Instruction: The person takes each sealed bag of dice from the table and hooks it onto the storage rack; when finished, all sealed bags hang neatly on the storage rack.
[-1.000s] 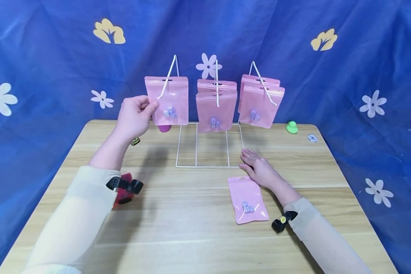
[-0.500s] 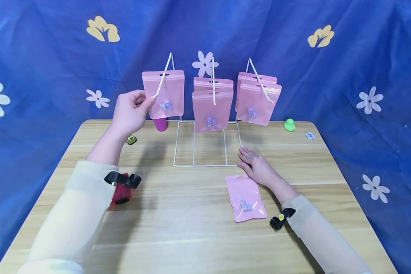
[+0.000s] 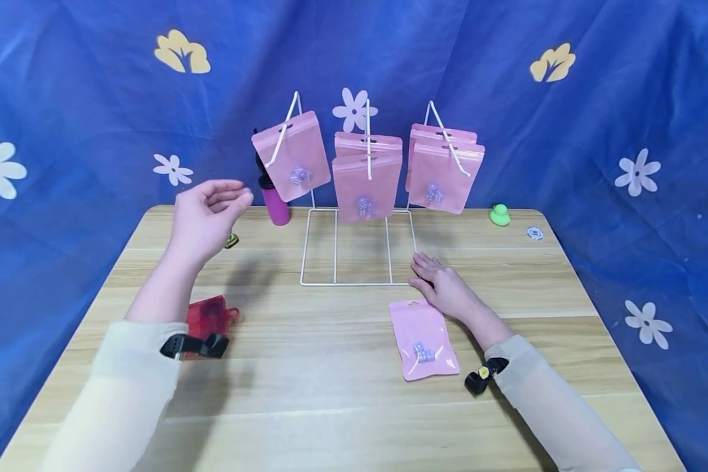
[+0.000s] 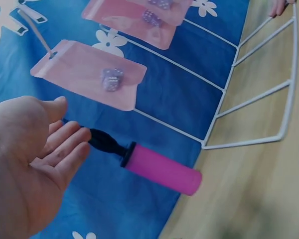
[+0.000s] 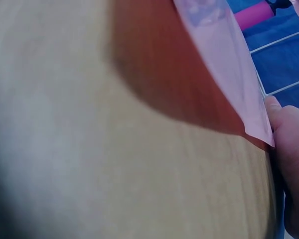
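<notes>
My left hand (image 3: 209,216) hangs in the air left of the white wire rack (image 3: 354,284), holding nothing, its fingers loosely bent. Just beyond its fingertips, a pink zip bag (image 3: 292,157) with purple dice inside hangs tilted on the left hook; the left wrist view shows the same bag (image 4: 89,74) clear of my hand. More pink bags hang on the middle hook, the front bag (image 3: 367,187) overlapping another, and on the right hook, the front bag (image 3: 446,176) likewise. My right hand (image 3: 448,292) rests at the rack base's front right corner. Below it another dice bag (image 3: 425,341) lies flat.
A magenta hand pump (image 3: 276,204) with a black top stands behind the left bag. A red see-through object (image 3: 209,316) lies left, partly behind my wrist strap. A small gold-green item (image 3: 231,240), a green rubber duck (image 3: 499,215) and a poker chip (image 3: 534,233) lie farther back.
My left hand has let go of the bag on the left hook and moved down and left. That bag now hangs tilted, and more of the pump shows. My right hand stays at the rack.
</notes>
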Motion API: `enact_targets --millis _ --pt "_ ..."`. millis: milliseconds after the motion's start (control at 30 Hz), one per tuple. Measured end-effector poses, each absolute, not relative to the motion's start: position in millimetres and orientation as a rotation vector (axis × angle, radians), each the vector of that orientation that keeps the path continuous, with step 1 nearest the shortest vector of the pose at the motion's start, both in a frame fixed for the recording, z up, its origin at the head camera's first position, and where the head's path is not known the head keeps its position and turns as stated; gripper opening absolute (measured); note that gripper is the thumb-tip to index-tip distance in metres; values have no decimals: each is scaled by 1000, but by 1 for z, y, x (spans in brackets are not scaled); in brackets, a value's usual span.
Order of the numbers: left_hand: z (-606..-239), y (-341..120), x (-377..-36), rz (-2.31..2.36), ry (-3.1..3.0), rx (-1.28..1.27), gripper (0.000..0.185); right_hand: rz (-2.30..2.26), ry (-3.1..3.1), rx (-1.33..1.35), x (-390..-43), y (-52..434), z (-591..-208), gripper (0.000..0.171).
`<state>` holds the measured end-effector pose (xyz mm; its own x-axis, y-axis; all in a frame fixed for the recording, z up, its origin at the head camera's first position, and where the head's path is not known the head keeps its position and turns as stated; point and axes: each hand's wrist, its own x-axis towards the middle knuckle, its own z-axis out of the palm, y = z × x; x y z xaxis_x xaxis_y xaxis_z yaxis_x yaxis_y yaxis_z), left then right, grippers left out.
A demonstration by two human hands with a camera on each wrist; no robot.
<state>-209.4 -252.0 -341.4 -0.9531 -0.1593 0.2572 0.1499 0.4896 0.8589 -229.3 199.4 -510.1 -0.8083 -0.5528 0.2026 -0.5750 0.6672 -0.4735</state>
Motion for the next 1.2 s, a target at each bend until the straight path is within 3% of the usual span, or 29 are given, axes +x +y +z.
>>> enact_targets --millis 267,667,933,1200 --pt "-376 -234 -172 -1504 -2597 10 47 831 -2835 937 -229 202 -511 49" --pt "-432 -134 -133 -1919 -2737 -155 36 837 -2848 933 -230 202 -510 49" --pt "-449 -83 -115 -2431 -2664 -54 23 825 -2803 970 -231 201 -511 48" --pt "-453 -54 -107 -2364 -2836 -3 22 826 -2797 975 -229 199 -510 49"
